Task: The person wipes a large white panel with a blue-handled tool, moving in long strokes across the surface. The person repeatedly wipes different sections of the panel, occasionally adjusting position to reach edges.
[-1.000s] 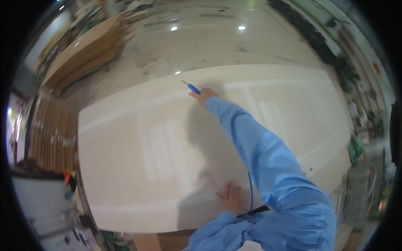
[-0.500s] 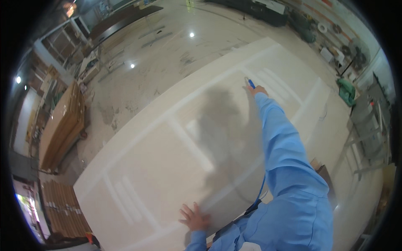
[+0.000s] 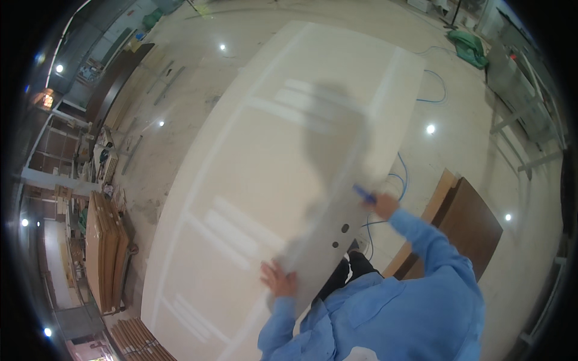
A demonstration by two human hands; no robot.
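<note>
- A broad, pale panel (image 3: pixel 241 174), matte and smooth, stretches lengthwise before a worker, crossed by whitish bands and short parallel stripes.
- The right hand (image 3: pixel 384 206) keeps its grip closed around a slim blue tool (image 3: pixel 363 194) over the panel's right edge; the tool is blurred, and I cannot tell whether its tip touches.
- The left hand (image 3: pixel 279 280) lies on the panel's near part, palm down, its grip loose and fingers spread apart.
- Two round dark holes (image 3: pixel 345 228) pierce the panel between the hands, near its right edge.
- Wrinkled cloth of a blue sleeve (image 3: pixel 428 237) wraps the right arm, beside a flat, dark brown board (image 3: pixel 468 221) with straight edges.
- Thin blue cord (image 3: pixel 405 180) loops across the glossy floor (image 3: pixel 475 162); crumpled green fabric (image 3: pixel 468 49) lies farther off.
- To the left, tan sheets (image 3: pixel 103 253) lean in a thick stack.
</note>
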